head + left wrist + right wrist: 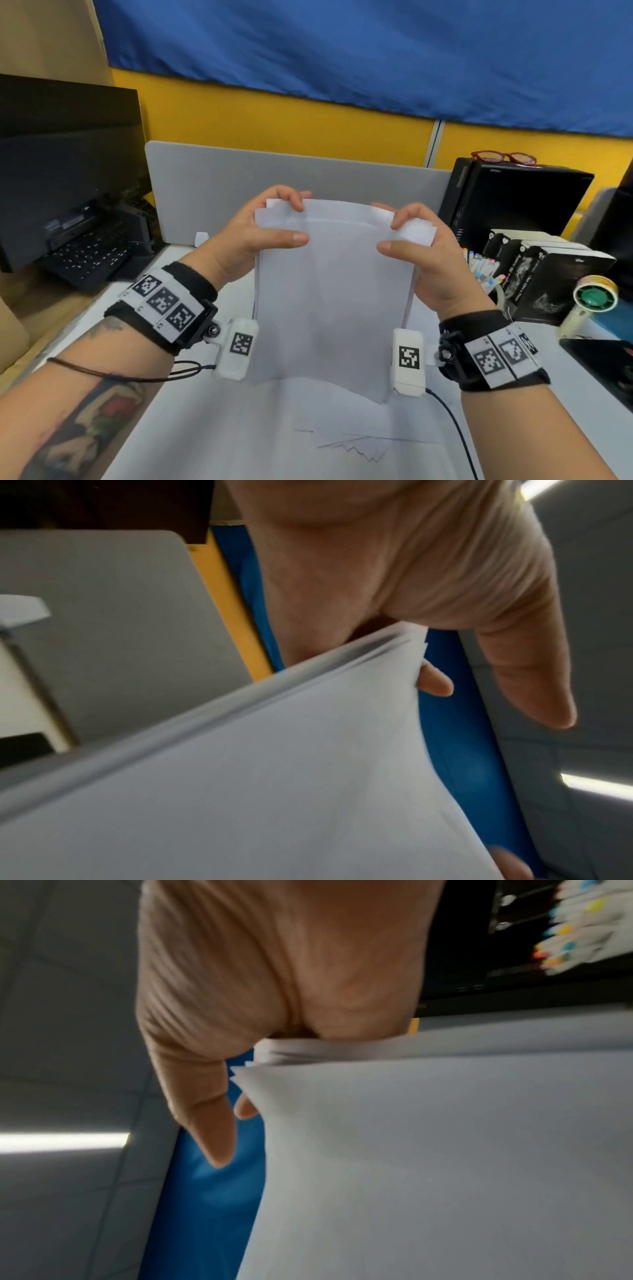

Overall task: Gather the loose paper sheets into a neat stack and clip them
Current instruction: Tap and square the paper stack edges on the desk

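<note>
A stack of white paper sheets (332,301) stands upright above the white desk (205,428), its top edges uneven and stepped at both corners. My left hand (298,221) grips the stack's upper left corner, thumb on the near face and fingers curled over the top. At the upper right corner my right hand (392,234) grips it the same way. The left wrist view shows the sheets (274,777) under my left thumb (531,683). In the right wrist view the sheets (445,1150) sit in the crook of my right thumb (205,1110). The stack's lower edge casts a jagged shadow on the desk.
A dark monitor (68,164) and keyboard (89,253) stand at the left. A grey divider (291,171) runs behind the paper. On the right are a black box (513,198) with red glasses (503,157), markers (479,270), boxes (548,274) and a small fan (592,301).
</note>
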The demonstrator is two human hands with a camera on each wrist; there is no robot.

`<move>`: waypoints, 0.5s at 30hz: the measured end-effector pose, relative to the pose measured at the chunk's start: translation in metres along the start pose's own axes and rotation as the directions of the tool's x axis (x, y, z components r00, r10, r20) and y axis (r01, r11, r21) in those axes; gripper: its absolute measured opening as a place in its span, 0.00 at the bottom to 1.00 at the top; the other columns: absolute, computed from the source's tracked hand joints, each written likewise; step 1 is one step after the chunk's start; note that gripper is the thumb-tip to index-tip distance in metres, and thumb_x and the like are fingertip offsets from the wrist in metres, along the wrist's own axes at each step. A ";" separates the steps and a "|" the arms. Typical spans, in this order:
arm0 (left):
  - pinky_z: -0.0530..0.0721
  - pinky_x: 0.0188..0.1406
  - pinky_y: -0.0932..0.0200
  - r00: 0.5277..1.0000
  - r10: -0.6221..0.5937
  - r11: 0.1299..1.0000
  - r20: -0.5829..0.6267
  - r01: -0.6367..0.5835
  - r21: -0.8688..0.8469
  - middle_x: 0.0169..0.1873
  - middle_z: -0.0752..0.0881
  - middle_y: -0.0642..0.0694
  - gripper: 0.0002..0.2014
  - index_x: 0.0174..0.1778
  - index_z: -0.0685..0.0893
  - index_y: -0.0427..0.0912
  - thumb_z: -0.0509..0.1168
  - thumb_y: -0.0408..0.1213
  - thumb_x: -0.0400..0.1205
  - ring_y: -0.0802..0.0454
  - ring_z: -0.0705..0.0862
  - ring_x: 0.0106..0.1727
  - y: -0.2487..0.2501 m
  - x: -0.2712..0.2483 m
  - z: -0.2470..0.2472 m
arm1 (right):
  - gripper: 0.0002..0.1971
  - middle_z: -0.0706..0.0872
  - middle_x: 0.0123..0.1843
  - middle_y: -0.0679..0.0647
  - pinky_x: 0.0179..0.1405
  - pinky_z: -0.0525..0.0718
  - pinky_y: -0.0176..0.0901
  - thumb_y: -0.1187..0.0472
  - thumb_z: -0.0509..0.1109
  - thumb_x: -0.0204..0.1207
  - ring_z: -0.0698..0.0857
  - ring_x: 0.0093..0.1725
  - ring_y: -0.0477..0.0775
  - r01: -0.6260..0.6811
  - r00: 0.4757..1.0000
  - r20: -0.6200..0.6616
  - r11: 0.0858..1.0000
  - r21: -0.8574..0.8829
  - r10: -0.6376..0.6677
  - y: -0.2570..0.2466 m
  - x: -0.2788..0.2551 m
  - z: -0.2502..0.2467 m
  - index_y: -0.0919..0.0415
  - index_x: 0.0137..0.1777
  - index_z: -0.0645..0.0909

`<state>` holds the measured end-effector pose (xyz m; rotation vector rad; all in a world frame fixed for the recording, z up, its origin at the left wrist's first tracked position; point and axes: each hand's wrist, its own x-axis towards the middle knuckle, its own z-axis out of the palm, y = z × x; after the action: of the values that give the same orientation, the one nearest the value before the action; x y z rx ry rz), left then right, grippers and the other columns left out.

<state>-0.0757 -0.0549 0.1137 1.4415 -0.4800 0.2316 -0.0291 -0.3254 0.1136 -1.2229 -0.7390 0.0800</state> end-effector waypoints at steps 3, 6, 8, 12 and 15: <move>0.89 0.61 0.49 0.998 -0.035 0.993 -0.054 0.028 -0.119 0.77 0.81 0.41 0.24 0.43 0.87 0.54 0.91 0.43 0.57 0.43 0.84 0.75 -0.011 -0.004 -0.010 | 0.20 0.80 0.76 0.62 0.65 0.86 0.61 0.77 0.73 0.68 0.82 0.72 0.67 0.002 1.000 -0.016 0.999 0.049 -0.001 0.007 -0.003 -0.010 0.56 0.55 0.79; 0.89 0.63 0.48 0.998 -0.048 0.993 0.033 0.051 -0.109 0.77 0.82 0.42 0.32 0.62 0.88 0.59 0.84 0.33 0.62 0.41 0.85 0.72 -0.015 -0.005 -0.004 | 0.27 0.79 0.76 0.64 0.65 0.86 0.62 0.81 0.72 0.71 0.80 0.73 0.71 0.018 0.999 0.047 1.000 -0.005 -0.018 0.010 -0.006 -0.007 0.55 0.66 0.78; 0.89 0.63 0.47 0.997 -0.043 0.997 0.064 0.048 -0.063 0.75 0.84 0.46 0.28 0.56 0.89 0.57 0.84 0.32 0.62 0.41 0.85 0.73 -0.013 -0.003 0.001 | 0.30 0.78 0.77 0.63 0.68 0.84 0.61 0.81 0.69 0.72 0.79 0.74 0.68 0.006 0.997 0.081 1.000 -0.005 -0.005 0.008 -0.006 -0.006 0.52 0.70 0.78; 0.92 0.54 0.46 0.990 -0.079 0.992 0.120 0.090 -0.087 0.71 0.86 0.45 0.22 0.49 0.84 0.53 0.81 0.29 0.64 0.39 0.88 0.66 -0.013 0.000 -0.005 | 0.16 0.80 0.77 0.60 0.64 0.84 0.63 0.78 0.72 0.72 0.81 0.73 0.68 -0.050 0.990 0.130 0.997 -0.062 0.058 0.005 -0.005 -0.010 0.59 0.53 0.78; 0.91 0.54 0.48 0.990 -0.100 0.989 0.098 0.110 -0.099 0.72 0.86 0.45 0.25 0.43 0.86 0.53 0.91 0.41 0.56 0.41 0.88 0.68 -0.017 -0.001 -0.012 | 0.16 0.81 0.75 0.61 0.61 0.87 0.59 0.73 0.76 0.69 0.83 0.71 0.67 -0.073 0.994 0.076 0.997 -0.033 0.075 0.006 -0.005 -0.015 0.58 0.51 0.78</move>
<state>-0.0677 -0.0450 0.0975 1.3751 -0.4828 0.0546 -0.0227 -0.3376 0.1040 -1.2813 -0.7647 0.1788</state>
